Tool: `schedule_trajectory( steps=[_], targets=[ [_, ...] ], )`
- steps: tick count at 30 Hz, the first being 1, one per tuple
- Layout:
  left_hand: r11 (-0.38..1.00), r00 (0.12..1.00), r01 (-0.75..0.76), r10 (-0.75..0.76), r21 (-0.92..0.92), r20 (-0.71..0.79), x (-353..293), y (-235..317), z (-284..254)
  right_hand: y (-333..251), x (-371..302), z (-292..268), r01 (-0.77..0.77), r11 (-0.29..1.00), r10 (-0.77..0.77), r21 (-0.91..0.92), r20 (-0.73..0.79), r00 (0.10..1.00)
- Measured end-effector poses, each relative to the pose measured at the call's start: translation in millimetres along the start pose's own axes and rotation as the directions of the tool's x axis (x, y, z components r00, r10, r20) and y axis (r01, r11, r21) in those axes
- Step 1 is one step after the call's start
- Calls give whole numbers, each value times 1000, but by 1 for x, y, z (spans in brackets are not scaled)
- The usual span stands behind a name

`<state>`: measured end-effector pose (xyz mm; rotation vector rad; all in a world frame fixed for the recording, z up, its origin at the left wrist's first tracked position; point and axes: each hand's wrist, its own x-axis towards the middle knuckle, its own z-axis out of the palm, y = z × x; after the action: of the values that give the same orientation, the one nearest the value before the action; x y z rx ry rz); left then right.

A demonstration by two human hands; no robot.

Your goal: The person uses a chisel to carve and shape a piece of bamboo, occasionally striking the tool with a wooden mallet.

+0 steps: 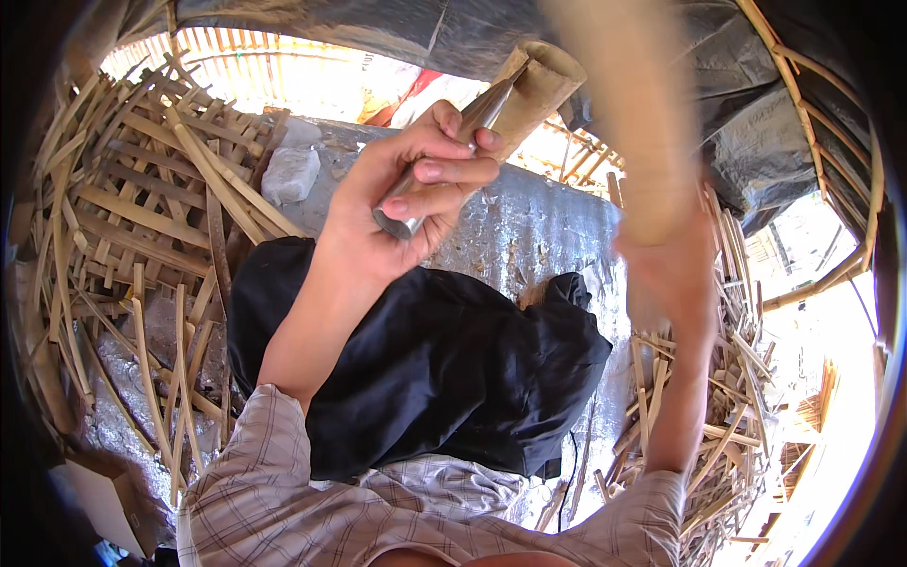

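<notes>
My left hand (411, 180) is raised at the middle of the view, its fingers wrapped round a shiny metal tool (401, 223) with a rounded shaft. The tool narrows upward and lies along a hollow tan bamboo tube (548, 80), which leans up and right out of the same grip. On the right, my right hand (666, 269) grips the lower end of a thick, pale, wooden-looking rod (633, 113). Motion smears the rod and the fingers on it, and its upper end runs out of the picture.
Black cloth (425, 369) covers my lap. Beyond it stretches a grey, shiny sheet (529, 227) with a whitish block (291, 174). Woven bamboo strips (142, 198) are piled at left, loose split bamboo (727, 444) at right. An open cardboard box (109, 506) stands lower left.
</notes>
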<state>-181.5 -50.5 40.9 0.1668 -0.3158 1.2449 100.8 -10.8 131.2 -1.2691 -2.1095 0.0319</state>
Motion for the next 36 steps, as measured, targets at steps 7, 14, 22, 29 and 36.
schedule_trajectory(
  steps=[7,14,22,29,36],
  targets=[
    [1000,1000,7,-7,-17,-20,4,24,0,11,0,13,-6,989,54,-147,323,945],
    [1000,999,-13,13,-22,-41,-3,35,-2,-43,3,-8,-371,858,177,355,474,862],
    [995,997,62,-60,-76,38,-3,37,-4,-83,46,-88,266,890,-125,370,-364,923],
    [990,996,84,-79,-109,45,-5,43,-6,-18,37,-8,385,923,-379,-7,-181,907],
    [988,999,-30,32,-150,9,6,74,-36,-38,36,30,-85,976,167,-200,440,882]
  ],
)
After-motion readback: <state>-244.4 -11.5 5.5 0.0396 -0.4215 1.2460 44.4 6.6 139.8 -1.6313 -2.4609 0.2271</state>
